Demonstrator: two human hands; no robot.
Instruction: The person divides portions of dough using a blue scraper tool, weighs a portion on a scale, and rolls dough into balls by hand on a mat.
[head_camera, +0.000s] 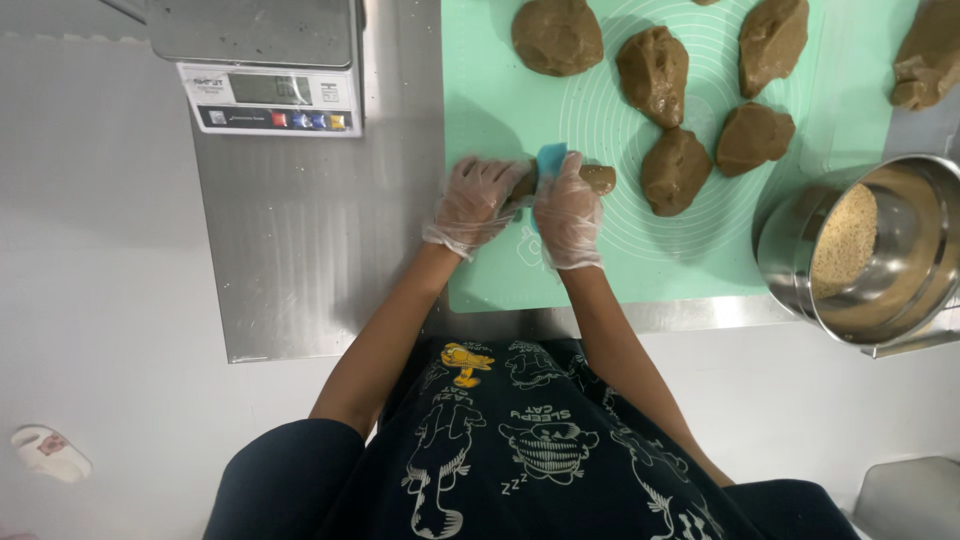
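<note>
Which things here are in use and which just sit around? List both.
In use: left hand, right hand, blue plastic scraper, brown dough piece, mint-green silicone mat.

Lying about: digital kitchen scale, steel bowl of crumbs, five separate brown dough lumps.

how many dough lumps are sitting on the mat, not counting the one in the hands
6: five whole ones right of and beyond the hands, plus a sliver cut by the top edge. Another lies at the mat's right edge.
</note>
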